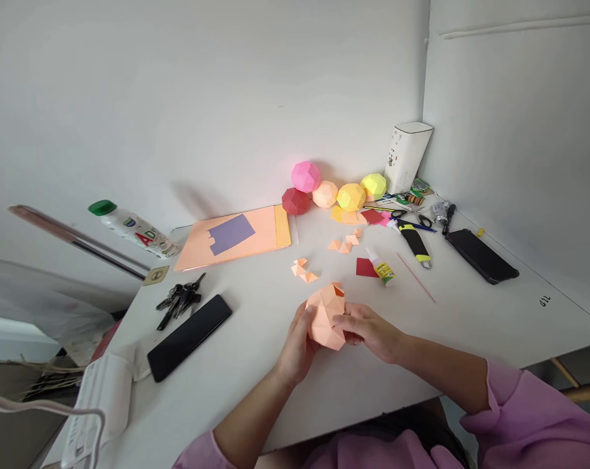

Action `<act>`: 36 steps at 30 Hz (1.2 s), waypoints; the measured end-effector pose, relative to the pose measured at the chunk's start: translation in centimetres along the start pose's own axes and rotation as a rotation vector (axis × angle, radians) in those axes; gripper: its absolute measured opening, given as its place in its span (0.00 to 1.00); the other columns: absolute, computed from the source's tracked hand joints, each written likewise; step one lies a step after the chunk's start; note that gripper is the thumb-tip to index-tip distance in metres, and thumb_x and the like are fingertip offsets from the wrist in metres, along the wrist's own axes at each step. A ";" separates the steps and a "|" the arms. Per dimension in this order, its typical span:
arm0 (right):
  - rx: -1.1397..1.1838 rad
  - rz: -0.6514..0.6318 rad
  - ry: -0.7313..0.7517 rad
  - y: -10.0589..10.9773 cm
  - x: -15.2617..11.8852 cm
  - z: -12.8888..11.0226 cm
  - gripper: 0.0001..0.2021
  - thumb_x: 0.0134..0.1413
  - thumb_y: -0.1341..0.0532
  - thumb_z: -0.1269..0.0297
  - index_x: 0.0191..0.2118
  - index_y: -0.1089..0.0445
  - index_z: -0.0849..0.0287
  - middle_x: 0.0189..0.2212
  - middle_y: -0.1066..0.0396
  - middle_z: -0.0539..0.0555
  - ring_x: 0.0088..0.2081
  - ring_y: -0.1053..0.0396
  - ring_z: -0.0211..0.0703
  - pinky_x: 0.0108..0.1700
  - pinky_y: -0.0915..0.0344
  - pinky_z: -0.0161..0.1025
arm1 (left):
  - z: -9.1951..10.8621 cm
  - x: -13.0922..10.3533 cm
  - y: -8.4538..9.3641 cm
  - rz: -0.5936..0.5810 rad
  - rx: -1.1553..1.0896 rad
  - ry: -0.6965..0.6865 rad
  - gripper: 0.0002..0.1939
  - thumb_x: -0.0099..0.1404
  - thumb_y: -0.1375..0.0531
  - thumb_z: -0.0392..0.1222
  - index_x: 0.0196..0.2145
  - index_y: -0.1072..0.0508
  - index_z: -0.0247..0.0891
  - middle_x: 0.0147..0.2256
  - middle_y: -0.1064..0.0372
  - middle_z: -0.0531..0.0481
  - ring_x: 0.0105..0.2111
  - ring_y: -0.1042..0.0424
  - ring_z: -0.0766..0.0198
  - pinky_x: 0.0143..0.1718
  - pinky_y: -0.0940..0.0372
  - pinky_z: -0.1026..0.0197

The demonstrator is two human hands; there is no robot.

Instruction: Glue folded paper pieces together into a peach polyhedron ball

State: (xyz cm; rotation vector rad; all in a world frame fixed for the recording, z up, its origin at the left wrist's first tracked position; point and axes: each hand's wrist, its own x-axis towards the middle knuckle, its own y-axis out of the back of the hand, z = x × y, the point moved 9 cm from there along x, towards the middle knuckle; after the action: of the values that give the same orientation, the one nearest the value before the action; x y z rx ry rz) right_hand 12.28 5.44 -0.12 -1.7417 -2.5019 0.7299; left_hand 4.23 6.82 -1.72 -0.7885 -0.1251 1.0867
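A peach faceted paper ball (325, 319) with an opening at its upper right is held above the table's front part. My left hand (297, 342) is wrapped round its left side, thumb on the front. From the right, my right hand (370, 329) pinches the ball's right edge between thumb and fingers. Small folded peach paper pieces (304, 270) lie just beyond the ball, with more peach pieces (346, 241) further back. A glue bottle (383, 268) rests by a dark red paper square (366, 268).
Pink, red, peach, yellow and lime paper balls (351, 197) line the wall. Peach sheets (236, 238), keys (180, 298) and a black phone (190, 337) are on the left. A cutter (414, 243), scissors (399, 213), and a black case (482, 255) lie right, near a white box (406, 156).
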 end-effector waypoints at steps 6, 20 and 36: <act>-0.001 -0.018 0.130 -0.2 -0.3 -1.3 0.18 0.57 0.43 0.49 0.35 0.31 0.62 0.30 0.33 0.55 0.30 0.34 0.40 0.21 0.43 0.32 | 0.1 0.4 0.0 -0.036 0.033 0.036 0.28 0.67 0.54 0.58 0.45 0.27 0.32 0.32 0.26 0.42 0.26 0.30 0.60 0.27 0.36 0.60; -0.936 0.407 0.452 6.6 3.2 -2.9 0.09 0.53 0.40 0.60 0.36 0.30 0.59 0.37 0.28 0.58 0.35 0.32 0.44 0.33 0.35 0.39 | 3.6 0.7 3.4 0.266 -0.123 -0.157 0.24 0.62 0.47 0.58 0.47 0.29 0.40 0.39 0.28 0.43 0.37 0.26 0.50 0.28 0.29 0.56; -1.105 0.412 0.611 6.1 4.8 -3.0 0.06 0.54 0.40 0.64 0.30 0.31 0.60 0.38 0.29 0.57 0.24 0.35 0.36 0.28 0.39 0.37 | 3.6 2.0 4.7 0.246 -0.320 -0.156 0.23 0.60 0.44 0.56 0.46 0.29 0.38 0.40 0.27 0.42 0.38 0.25 0.48 0.39 0.29 0.46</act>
State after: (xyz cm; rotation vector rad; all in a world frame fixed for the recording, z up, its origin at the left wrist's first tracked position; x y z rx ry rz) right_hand 16.61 12.50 -0.92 -2.2099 -2.1525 -1.2867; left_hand 0.07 11.37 -2.62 -1.0237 -0.3478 1.3826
